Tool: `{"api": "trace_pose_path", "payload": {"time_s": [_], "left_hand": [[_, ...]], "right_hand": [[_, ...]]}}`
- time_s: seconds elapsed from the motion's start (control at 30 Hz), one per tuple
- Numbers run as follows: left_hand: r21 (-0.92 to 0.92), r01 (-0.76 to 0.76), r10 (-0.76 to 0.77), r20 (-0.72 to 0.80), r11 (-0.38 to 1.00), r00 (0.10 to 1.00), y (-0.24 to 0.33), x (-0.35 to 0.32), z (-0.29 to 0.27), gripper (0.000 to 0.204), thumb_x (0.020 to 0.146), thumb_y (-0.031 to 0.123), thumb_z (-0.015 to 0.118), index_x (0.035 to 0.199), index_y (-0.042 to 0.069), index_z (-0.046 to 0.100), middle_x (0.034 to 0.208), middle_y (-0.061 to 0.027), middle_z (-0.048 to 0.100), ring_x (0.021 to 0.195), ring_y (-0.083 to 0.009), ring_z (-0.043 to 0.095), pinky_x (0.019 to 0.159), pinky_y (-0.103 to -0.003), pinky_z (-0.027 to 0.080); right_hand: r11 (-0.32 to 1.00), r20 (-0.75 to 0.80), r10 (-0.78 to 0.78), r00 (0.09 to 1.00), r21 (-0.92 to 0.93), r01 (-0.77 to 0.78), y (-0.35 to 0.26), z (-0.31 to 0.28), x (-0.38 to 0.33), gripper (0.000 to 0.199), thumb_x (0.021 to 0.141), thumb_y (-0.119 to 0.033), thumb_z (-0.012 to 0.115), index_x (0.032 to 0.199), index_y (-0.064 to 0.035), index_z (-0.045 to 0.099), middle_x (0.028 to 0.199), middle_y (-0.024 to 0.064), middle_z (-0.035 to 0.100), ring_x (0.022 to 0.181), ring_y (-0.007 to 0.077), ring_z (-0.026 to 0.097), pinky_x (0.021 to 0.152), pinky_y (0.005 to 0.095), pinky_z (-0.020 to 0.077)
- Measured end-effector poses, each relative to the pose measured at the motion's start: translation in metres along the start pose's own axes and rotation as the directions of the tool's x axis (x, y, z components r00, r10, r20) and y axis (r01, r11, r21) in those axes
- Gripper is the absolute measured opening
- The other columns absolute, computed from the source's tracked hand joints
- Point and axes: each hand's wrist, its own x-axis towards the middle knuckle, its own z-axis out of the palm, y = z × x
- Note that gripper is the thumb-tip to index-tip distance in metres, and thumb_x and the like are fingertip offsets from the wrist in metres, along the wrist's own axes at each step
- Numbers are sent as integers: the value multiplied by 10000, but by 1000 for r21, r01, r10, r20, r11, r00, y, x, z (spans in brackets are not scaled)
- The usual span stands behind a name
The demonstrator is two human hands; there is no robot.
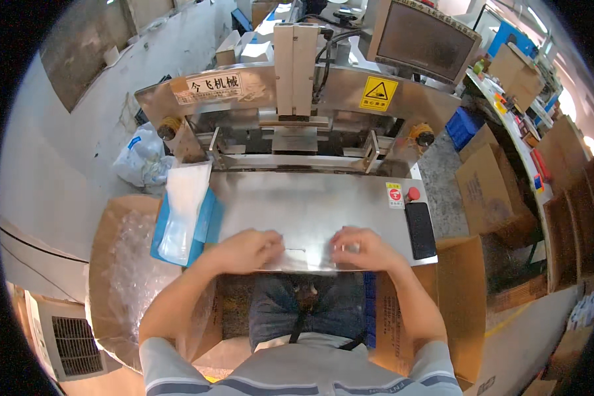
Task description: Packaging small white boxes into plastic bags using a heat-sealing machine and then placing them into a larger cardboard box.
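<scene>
My left hand [252, 251] is over the near edge of the shiny metal worktop [297, 204], its fingers curled together. Across from it, my right hand [363, 249] is bent in a similar pinch, slightly blurred. Bright glare and a thin dark line lie between them; whether the fingers hold a clear film there is hard to see. Beside my left forearm stands a blue box [211, 214] with a stack of clear plastic bags [186, 211] on it.
A machine with a metal crossbar [244, 89] and vertical column [294, 69] stands behind the worktop. A red button [413, 193] and black phone [421, 231] are at the right. Cardboard boxes flank me, the left carton [112, 231] holding clear plastic packages [142, 264]. A monitor [426, 39] hangs above.
</scene>
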Motion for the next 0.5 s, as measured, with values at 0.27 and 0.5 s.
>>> {"api": "trace_pose_path", "payload": {"time_s": [0.27, 0.5], "left_hand": [[-289, 297, -265, 144, 910, 953, -114, 131, -76, 393, 992, 412, 613, 1076, 34, 678, 978, -38, 684, 858, -133, 616, 767, -295, 517], [-405, 210, -269, -94, 890, 959, -141, 212, -114, 386, 874, 398, 802, 1063, 67, 737, 916, 6, 697, 830, -119, 626, 741, -288, 539]], "right_hand": [[982, -136, 178, 975, -47, -185, 77, -46, 126, 259, 935, -235, 652, 953, 12, 724, 832, 134, 734, 796, 207, 704, 765, 348, 538], [942, -227, 256, 940, -158, -295, 111, -97, 206, 267, 938, -199, 578, 915, 29, 714, 809, 201, 712, 732, 278, 719, 675, 399, 547]]}}
